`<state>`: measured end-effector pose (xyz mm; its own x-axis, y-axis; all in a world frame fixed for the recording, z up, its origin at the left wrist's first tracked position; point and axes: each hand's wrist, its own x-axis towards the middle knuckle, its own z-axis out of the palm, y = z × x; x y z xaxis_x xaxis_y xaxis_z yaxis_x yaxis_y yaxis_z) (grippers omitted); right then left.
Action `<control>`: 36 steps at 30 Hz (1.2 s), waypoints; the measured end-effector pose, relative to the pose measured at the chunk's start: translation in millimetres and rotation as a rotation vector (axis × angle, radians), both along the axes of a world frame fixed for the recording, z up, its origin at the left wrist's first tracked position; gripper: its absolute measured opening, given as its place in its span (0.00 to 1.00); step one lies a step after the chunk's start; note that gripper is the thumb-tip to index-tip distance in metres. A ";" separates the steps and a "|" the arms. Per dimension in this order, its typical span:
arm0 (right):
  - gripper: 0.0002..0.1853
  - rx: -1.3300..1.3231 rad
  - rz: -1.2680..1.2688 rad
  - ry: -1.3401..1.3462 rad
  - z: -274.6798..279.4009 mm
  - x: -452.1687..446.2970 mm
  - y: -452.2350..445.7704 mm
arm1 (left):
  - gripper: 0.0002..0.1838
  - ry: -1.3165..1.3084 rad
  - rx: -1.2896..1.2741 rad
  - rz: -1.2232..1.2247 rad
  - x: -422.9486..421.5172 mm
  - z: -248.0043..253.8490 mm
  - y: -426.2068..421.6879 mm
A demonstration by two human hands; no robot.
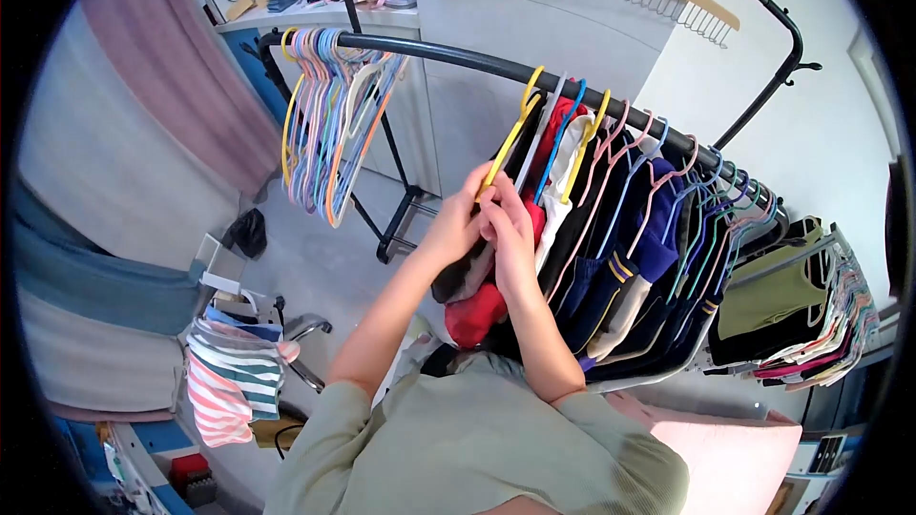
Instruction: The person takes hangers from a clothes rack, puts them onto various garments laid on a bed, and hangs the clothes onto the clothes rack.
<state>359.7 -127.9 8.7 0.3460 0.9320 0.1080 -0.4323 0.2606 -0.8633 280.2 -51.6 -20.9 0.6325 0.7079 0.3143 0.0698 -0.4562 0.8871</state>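
Note:
A yellow clothes hanger [504, 151] hooks over the black rail, with a dark garment [515, 154] beside its arm. My left hand [456, 227] is closed around the lower end of the hanger's arm. Pressed against it, my right hand [510, 229] has its fingers curled in; whatever they pinch is hidden. Below my hands hang a grey-and-black garment [460, 275] and a red garment [477, 315]. Just right of my hands, a blue hanger [558, 143] and another yellow hanger [584, 148] carry red and white clothes.
The black clothes rail [448, 55] crosses in front of me. Bare colored hangers [329, 124] bunch at its left end, and dark clothes [611, 296] crowd the right. Striped clothes [239, 372] lie at lower left. A second rack of clothes [773, 315] stands at right.

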 end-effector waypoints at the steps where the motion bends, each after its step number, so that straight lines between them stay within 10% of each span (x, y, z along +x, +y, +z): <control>1: 0.33 0.051 -0.019 -0.004 -1.0 -1.8 -1.5 | 0.28 0.047 -0.007 0.004 -0.8 5.1 -5.9; 15: 0.28 0.194 -0.080 -0.304 -1.6 -29.3 8.2 | 0.22 -0.171 -0.113 -0.104 -25.7 -4.9 -7.6; 24: 0.24 0.194 -0.002 -0.348 -6.4 -78.3 60.6 | 0.24 -0.038 0.364 0.405 -108.8 27.1 27.4; 36: 0.28 0.053 0.252 -0.150 -9.8 -156.5 132.3 | 0.17 -0.037 0.313 0.564 -174.8 2.8 90.0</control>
